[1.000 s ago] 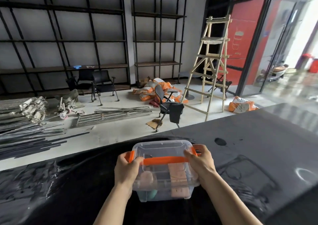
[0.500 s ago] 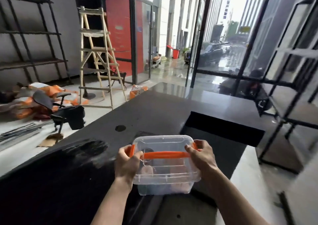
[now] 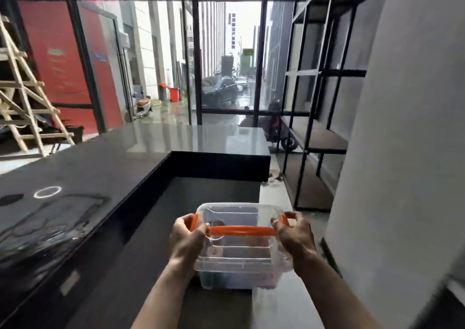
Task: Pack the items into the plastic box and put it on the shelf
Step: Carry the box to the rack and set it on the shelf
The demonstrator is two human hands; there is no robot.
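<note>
A clear plastic box [image 3: 239, 250] with a lid, orange side latches and an orange handle is held in the air in front of me, low in the centre. My left hand [image 3: 187, 240] grips its left end at the latch. Its right end is gripped by my right hand [image 3: 295, 240]. Blurred items show through the box's walls; I cannot tell what they are. A black metal shelf [image 3: 324, 139] with brown boards stands ahead on the right, apart from the box.
A black L-shaped counter [image 3: 105, 167] runs along my left and across ahead. A grey pillar [image 3: 402, 152] fills the right side. A wooden ladder [image 3: 25, 107] stands far left. Glass walls lie ahead, with a scooter [image 3: 279, 132] near the shelf.
The view has swung to the right, from the room's back wall to the glass front and the shelf. Both hands keep the same grip on the box, now off the counter.
</note>
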